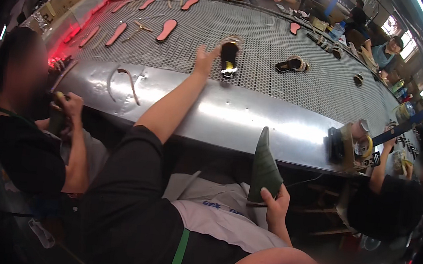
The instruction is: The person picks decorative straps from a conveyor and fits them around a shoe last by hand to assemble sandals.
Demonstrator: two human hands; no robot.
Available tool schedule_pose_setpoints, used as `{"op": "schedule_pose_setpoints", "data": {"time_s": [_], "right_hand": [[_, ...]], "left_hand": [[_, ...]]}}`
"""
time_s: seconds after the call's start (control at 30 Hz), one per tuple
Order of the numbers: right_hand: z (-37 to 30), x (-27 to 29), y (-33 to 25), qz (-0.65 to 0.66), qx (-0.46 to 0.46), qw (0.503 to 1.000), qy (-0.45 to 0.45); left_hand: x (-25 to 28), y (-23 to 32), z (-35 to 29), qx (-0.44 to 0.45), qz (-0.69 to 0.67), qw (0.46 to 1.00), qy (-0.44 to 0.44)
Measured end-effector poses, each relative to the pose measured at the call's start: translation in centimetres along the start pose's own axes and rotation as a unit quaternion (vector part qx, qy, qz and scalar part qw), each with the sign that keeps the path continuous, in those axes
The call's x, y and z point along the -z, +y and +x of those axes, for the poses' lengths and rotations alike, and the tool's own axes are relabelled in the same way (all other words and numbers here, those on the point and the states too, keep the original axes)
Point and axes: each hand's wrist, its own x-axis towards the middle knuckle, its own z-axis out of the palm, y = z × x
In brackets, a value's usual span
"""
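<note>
My left arm stretches over the metal ledge, and my left hand (205,61) is at the side of a dark-soled sandal (229,58) with pale, shiny straps. Its thumb stands apart from the other fingers, whose tips reach the sandal's edge; a firm grip is not visible. Close to my lap, my right hand (276,205) is closed round the lower end of a dark green shoe last (265,170). The last is upright, with its narrow end pointing up. Part of my right hand's grip is hidden behind it.
A mesh conveyor (261,40) carries pink insoles (167,30), curved strips (129,86) on its metal ledge, and another sandal (293,64). A box of supplies (355,146) stands on the ledge at right. One co-worker (31,155) sits left, another (388,200) right.
</note>
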Motion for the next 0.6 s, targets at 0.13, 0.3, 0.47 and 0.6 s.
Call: {"op": "schedule_pose_setpoints", "data": {"time_s": [0.13, 0.3, 0.47, 0.6], "right_hand": [[5.6, 0.9, -2.5, -0.226, 0.149, 0.956, 0.111], [12.1, 0.1, -3.0, -0.411, 0.276, 0.842, 0.213], [15.1, -1.1, -1.9, -0.421, 0.364, 0.795, 0.239], [15.2, -1.3, -1.2, -0.346, 0.375, 0.829, 0.228]], "left_hand": [[2.6, -3.1, 1.7, -0.152, 0.227, 0.960, 0.055], [0.3, -1.0, -1.3, -0.163, 0.283, 0.933, -0.154], [0.0, -2.3, -2.6, -0.132, 0.373, 0.890, -0.226], [1.8, -3.0, 1.8, -0.322, 0.392, 0.848, -0.150]]}}
